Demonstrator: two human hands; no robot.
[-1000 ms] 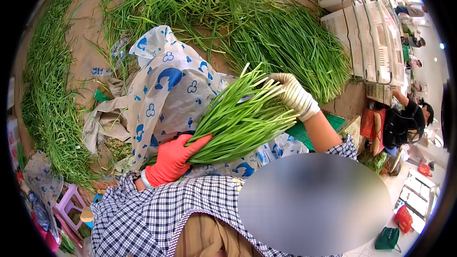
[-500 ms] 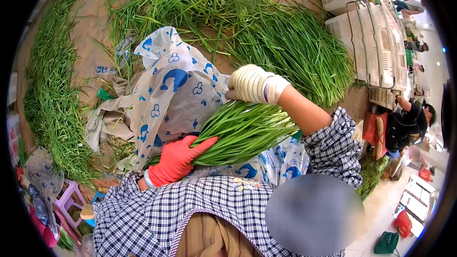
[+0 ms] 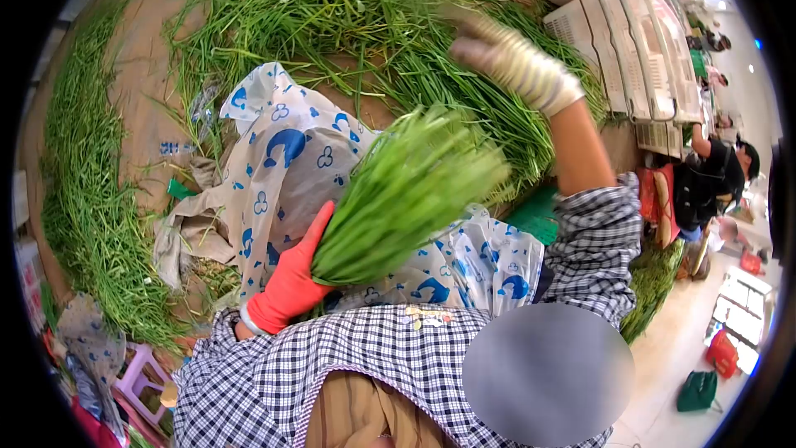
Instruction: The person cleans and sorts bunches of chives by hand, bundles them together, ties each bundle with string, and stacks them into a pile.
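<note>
My left hand (image 3: 288, 286), in a red glove, is closed round the lower end of a bunch of green stalks (image 3: 406, 195). The bunch fans out to the upper right and is blurred. My right hand (image 3: 518, 66), in a striped cream glove, is raised over the large pile of stalks (image 3: 473, 91), apart from the bunch. Its fingers are smeared by motion, so what they hold, if anything, cannot be made out. A plastic sheet with blue prints (image 3: 286, 166) lies behind the bunch and across my lap.
More greens (image 3: 91, 199) run along the left side. White crates (image 3: 618, 41) with metal handles stand at the upper right. A person in black (image 3: 717, 174) is at the right. A purple stool (image 3: 139, 377) stands lower left, near a grey cloth (image 3: 195, 228).
My right hand has moved from the bunch up and right over the pile. The bunch in my left hand has swung more upright.
</note>
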